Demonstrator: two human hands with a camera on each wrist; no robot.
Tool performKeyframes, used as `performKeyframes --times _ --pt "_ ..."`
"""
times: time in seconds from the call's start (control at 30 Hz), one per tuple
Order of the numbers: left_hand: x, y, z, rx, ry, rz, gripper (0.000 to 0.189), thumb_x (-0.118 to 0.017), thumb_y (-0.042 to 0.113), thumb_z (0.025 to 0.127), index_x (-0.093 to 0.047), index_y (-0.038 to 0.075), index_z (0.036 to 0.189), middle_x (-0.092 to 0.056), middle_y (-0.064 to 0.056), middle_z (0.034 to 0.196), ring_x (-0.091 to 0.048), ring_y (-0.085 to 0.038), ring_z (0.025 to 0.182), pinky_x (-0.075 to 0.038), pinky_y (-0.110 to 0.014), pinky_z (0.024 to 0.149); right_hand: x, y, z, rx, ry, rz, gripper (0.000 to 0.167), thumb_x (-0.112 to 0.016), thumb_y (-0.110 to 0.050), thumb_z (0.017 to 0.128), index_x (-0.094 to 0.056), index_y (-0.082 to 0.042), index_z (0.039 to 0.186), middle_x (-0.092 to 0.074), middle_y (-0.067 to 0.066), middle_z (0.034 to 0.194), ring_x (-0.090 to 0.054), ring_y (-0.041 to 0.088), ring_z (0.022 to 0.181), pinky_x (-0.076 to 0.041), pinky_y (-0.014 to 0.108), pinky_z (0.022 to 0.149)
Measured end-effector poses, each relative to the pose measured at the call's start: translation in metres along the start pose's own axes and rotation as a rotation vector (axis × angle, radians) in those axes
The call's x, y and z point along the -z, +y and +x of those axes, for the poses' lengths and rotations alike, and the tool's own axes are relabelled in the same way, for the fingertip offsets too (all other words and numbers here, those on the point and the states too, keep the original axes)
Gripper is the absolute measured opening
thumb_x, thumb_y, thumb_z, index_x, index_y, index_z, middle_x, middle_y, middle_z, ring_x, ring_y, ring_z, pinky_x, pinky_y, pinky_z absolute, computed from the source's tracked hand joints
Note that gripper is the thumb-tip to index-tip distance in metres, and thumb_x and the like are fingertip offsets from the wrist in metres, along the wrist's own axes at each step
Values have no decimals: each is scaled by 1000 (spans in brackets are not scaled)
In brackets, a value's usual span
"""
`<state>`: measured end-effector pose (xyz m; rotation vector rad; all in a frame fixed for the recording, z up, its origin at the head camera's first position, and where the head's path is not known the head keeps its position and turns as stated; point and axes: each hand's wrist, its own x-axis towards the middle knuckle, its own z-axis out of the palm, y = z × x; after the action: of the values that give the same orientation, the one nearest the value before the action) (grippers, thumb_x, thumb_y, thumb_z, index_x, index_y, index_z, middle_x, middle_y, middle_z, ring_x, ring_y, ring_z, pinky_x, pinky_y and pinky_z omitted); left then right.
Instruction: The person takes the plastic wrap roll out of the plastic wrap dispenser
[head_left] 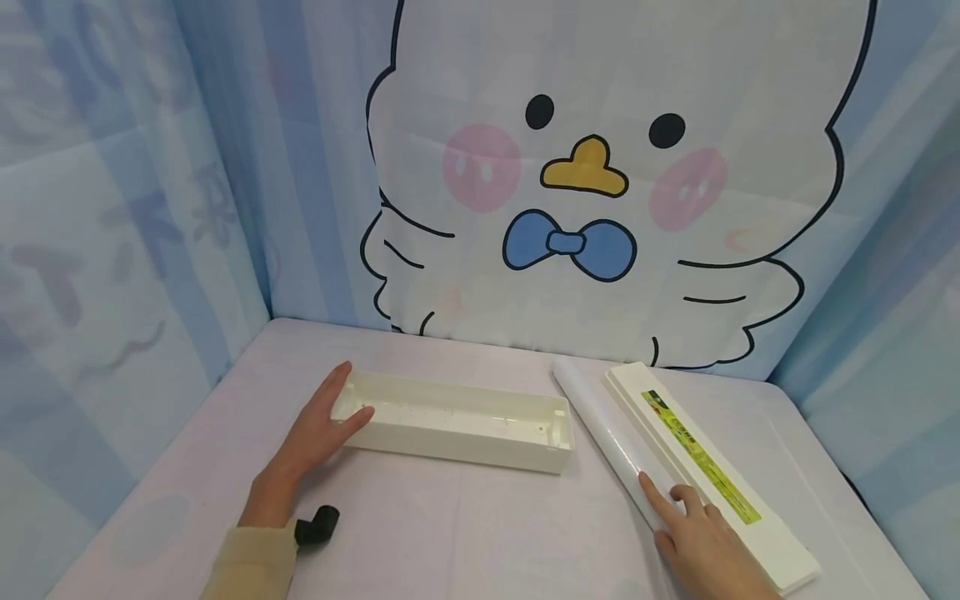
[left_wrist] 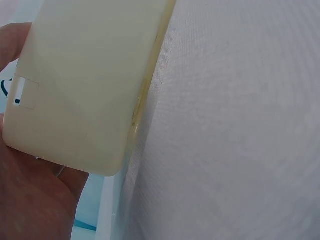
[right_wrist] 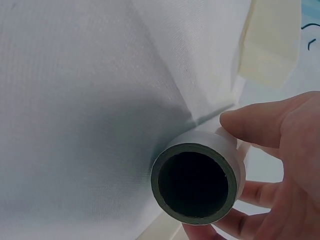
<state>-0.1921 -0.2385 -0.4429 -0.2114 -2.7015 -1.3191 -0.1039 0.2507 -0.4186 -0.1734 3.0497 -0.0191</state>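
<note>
A long, white, open-topped plastic box (head_left: 457,448) lies crosswise on the table. My left hand (head_left: 315,429) holds its left end, with the thumb over the near rim and the other fingers at the far corner. The left wrist view shows the box's long side (left_wrist: 90,90) and a small slot near that end. To the right, a glossy white roll of cling film (head_left: 600,425) lies slanting away from me. My right hand (head_left: 705,537) grips its near end. In the right wrist view, thumb and fingers go round the roll (right_wrist: 202,137), whose hollow core faces the camera.
A long white lid (head_left: 783,554) with a yellow-green label (head_left: 701,457) lies right beside the roll. The pale table (head_left: 420,533) has a printed cloth curtain (head_left: 330,208) along its back and sides. A black wrist device (head_left: 318,525) sticks out from the left sleeve.
</note>
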Motion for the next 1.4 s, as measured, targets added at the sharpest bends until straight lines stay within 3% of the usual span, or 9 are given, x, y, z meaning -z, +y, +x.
performKeyframes --times 0.33,0.8,1.0,1.23,1.4 --pt "-4 -1 1 -12 11 -14 86 -66 35 96 -21 -4 158 -18 -26 163 -16 -44 149 -15 -63 117 -1 3 -3 9 7 7 74 -80 -14 85 -48 -9 151 -52 19 117 -49 24 74 -51 39 64" --pt "6 -4 -5 -24 32 17 82 -68 31 96 -24 -5 157 -22 -26 162 -18 -44 149 -17 -61 117 2 1 -2 57 27 33 78 -81 -27 85 -45 -10 152 -50 19 118 -52 26 83 -54 42 68" --pt "6 -4 -5 -19 34 27 82 -68 30 96 -25 -4 157 -22 -26 162 -19 -44 149 -17 -61 117 9 1 0 25 -15 62 77 -79 -29 87 -43 -13 153 -50 22 124 -52 29 83 -53 44 62" --pt "7 -1 -6 -15 30 43 80 -68 31 97 -27 -3 157 -21 -25 163 -18 -44 149 -17 -62 117 15 7 3 -17 -58 66 78 -76 -35 89 -40 -16 156 -48 24 126 -52 33 88 -55 52 66" --pt "8 1 -5 -49 111 87 71 -68 26 96 -36 -3 152 -30 -24 159 -26 -43 146 -23 -63 114 19 11 4 -26 -28 62 79 -76 -37 89 -38 -17 156 -49 24 126 -53 37 94 -54 57 70"
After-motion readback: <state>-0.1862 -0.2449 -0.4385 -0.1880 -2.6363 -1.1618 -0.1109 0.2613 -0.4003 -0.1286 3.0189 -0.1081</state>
